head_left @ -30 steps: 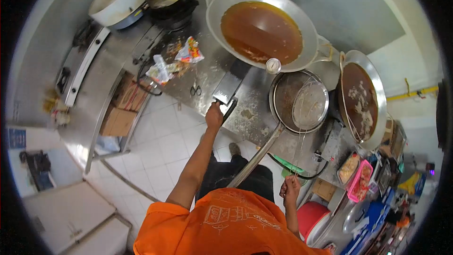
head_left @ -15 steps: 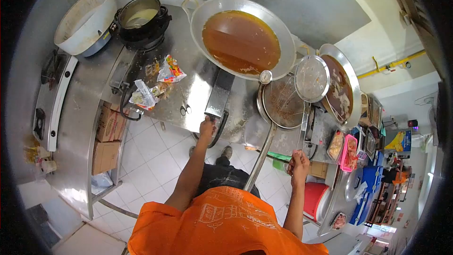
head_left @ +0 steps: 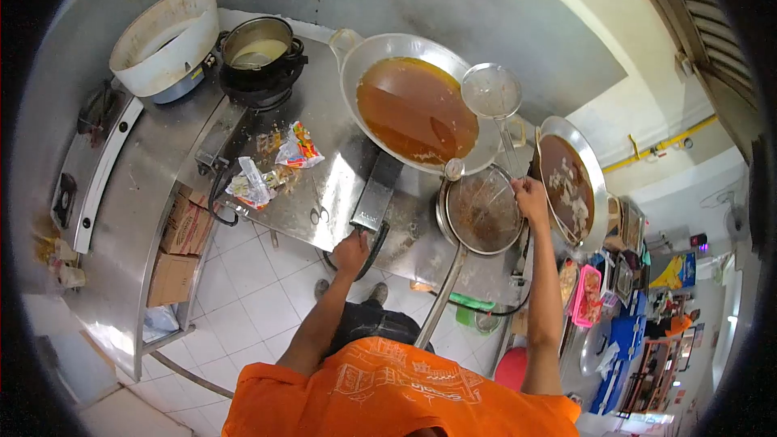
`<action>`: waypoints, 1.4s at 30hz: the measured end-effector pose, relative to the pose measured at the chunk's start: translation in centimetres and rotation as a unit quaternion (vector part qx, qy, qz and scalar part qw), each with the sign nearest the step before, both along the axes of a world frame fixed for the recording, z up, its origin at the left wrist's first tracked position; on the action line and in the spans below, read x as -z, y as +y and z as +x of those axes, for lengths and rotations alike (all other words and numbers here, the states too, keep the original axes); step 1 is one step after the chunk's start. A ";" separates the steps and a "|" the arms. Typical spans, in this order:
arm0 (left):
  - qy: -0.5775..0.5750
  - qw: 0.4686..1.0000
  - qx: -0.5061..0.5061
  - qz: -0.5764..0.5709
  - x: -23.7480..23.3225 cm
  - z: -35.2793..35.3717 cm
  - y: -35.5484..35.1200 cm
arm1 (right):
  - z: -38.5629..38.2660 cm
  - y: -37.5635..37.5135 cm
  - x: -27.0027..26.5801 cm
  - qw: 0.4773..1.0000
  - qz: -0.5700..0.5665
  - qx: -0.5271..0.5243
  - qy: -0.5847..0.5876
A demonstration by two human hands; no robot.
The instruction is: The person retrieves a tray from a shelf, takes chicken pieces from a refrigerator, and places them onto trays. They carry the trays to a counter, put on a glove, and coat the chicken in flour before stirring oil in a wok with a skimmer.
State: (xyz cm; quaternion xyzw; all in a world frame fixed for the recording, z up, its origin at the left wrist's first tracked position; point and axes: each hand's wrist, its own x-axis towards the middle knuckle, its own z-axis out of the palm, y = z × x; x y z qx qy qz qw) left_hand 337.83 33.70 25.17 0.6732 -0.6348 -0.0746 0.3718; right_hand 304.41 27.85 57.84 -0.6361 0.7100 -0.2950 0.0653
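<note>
My right hand (head_left: 530, 197) is closed round the handle of a small round skimmer (head_left: 490, 91). The skimmer's mesh head hangs over the right rim of a large wok (head_left: 418, 105) of brown oil. My left hand (head_left: 350, 252) is closed at the front end of the stove's metal box (head_left: 377, 193), by a black hose; what its fingers grip is too small to make out. Below the wok, a larger long-handled strainer (head_left: 484, 212) rests over a pot. To the right, a second wok (head_left: 569, 186) holds dark oil with pale pieces floating in it.
A black pot (head_left: 259, 57) and a white round tub (head_left: 166, 44) stand at the back left. Torn packets (head_left: 299, 148) and scissors (head_left: 320, 210) lie on the steel counter. A pink tray (head_left: 586, 297) and blue boxes (head_left: 619, 356) are at the right. Another person (head_left: 678, 324) appears far right.
My right hand has moved up and forward, carrying the skimmer from beside the second wok to over the first wok's right edge. My left hand stays by the stove box. The view has shifted.
</note>
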 end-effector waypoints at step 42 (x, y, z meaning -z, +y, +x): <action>0.627 0.493 0.302 0.522 -14.6 -9.8 8.6 | 4.7 -3.0 -3.1 0.910 0.318 -0.129 -0.232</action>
